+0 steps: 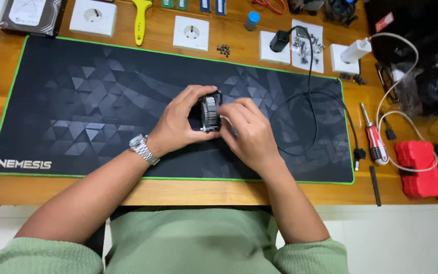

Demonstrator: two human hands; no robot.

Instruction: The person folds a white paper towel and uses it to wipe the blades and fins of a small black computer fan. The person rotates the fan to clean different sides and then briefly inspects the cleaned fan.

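Both of my hands meet over the middle of a black desk mat (77, 106) with a green edge. My left hand (178, 122), with a metal watch on its wrist, grips a small round finned metal cooler (210, 113) held on edge. My right hand (247, 132) presses against the cooler's right side with its fingers curled around it. Most of the cooler's far side is hidden by my fingers.
A black cable (310, 101) loops across the mat's right part. A red-handled screwdriver (376, 139) and a red case (421, 170) lie to the right. White wall sockets (191, 33), a yellow tool (139, 20), small screws (223, 49) and a hard drive (31, 15) line the back.
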